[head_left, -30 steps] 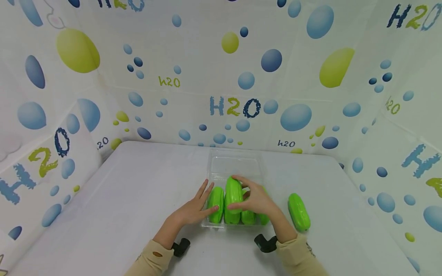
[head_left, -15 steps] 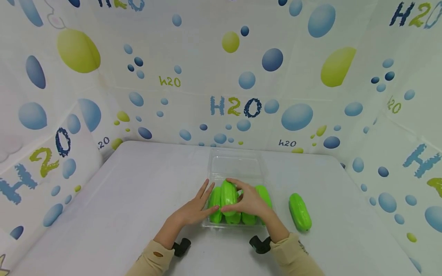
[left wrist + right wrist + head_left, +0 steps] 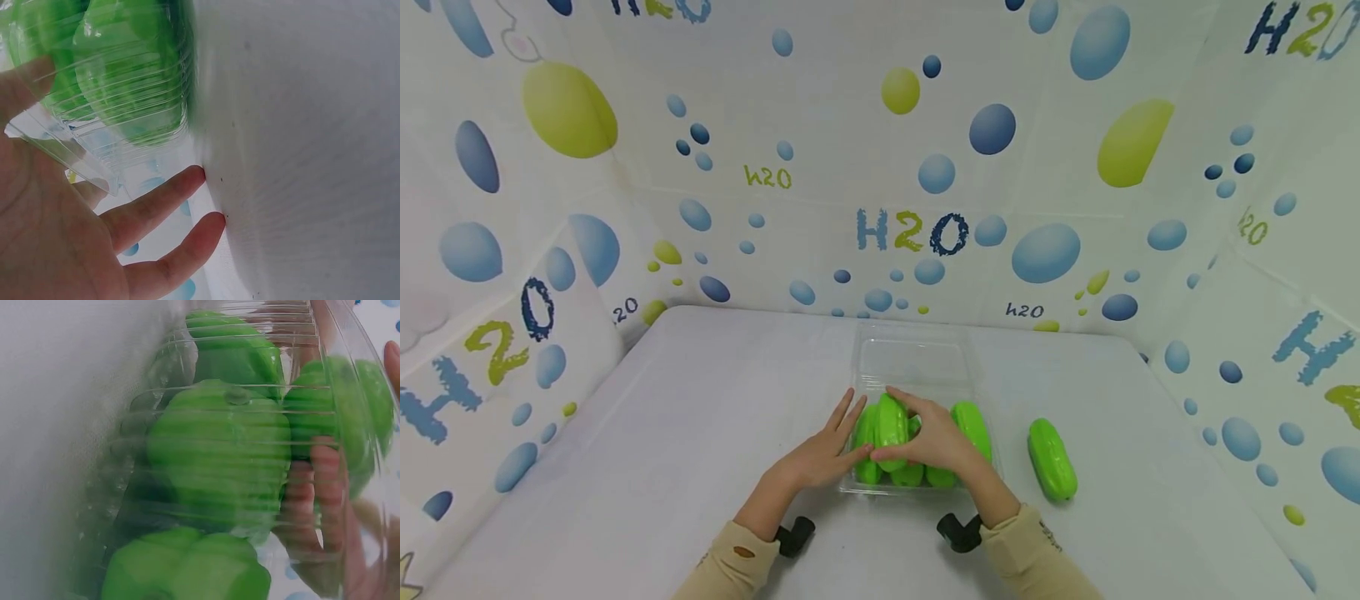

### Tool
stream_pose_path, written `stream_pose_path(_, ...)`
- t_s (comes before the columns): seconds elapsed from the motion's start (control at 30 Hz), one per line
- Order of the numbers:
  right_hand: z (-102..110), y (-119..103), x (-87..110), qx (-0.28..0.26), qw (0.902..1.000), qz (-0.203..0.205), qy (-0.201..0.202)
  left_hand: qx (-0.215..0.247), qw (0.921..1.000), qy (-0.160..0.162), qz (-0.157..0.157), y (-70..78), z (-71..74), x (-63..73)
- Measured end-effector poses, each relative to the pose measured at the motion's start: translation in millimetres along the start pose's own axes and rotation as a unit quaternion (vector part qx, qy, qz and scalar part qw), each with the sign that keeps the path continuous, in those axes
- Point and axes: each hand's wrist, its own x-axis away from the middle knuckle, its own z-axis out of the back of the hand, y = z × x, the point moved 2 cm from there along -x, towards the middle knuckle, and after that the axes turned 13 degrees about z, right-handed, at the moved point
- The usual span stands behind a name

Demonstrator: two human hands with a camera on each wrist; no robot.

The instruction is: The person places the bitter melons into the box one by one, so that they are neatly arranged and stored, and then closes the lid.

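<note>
A clear plastic clamshell box (image 3: pixel 880 492) holds several bright green cucumbers, smooth and toy-like. My right hand (image 3: pixel 938 440) grips one cucumber (image 3: pixel 891 433) between thumb and fingers, on top of the others towards the box's left side. In the right wrist view, that held cucumber (image 3: pixel 356 419) shows above the lower ones, through the ribbed wall. At the left wall, my left hand (image 3: pixel 816 458) has its fingers spread and its thumb over the rim. Two fingertips of the left hand (image 3: pixel 62 231) touch the table in the left wrist view. Another cucumber (image 3: pixel 972 429) lies at the box's right side.
The box's transparent lid (image 3: pixel 910 357) lies folded back behind it. One loose cucumber (image 3: pixel 1052 460) rests on the white table (image 3: pixel 730 375) to the right of the box. A printed sheet (image 3: pixel 820 117) walls off the back and sides.
My right hand has shifted left with the gripped cucumber, from the box's middle towards its left side. The right-hand cucumber in the box is now more exposed. My left hand has stayed put.
</note>
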Motion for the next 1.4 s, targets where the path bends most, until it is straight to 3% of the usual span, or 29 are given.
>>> stream_pose_path(0.27,4.5,4.4,4.0,-0.013,0.9993,-0.033,0.013,0.006,0.9999,-0.004,0.007,0.3,0.2,0.8)
stream_pose_path(0.4,12.7,6.6,8.3,-0.069,0.9959,-0.044,0.04,0.008,0.9999,-0.003,0.009,1.0,1.3,1.2)
stream_pose_path(0.57,32.7,6.8,17.7,-0.094,0.9909,-0.042,0.087,0.007,1.0,0.0,0.005,2.4,1.3,0.4)
stream_pose_path(0.77,65.6,10.3,36.4,-0.062,0.9863,-0.041,0.147,-0.002,1.0,0.004,0.002,3.0,-0.4,-2.3)
stream_pose_path(0.93,93.0,15.4,58.9,0.004,0.9824,-0.035,0.183,-0.002,1.0,0.009,0.002,3.6,-0.8,-2.5)
stream_pose_path(1.13,118.0,26.6,81.5,0.064,0.974,-0.057,0.21,-0.006,0.9999,0.01,0.002,3.3,-0.5,-1.9)
stream_pose_path(1.4,138.7,37.2,101.3,0.084,0.9711,-0.072,0.211,-0.005,0.9999,0.015,-0.001,2.5,0.0,0.6)
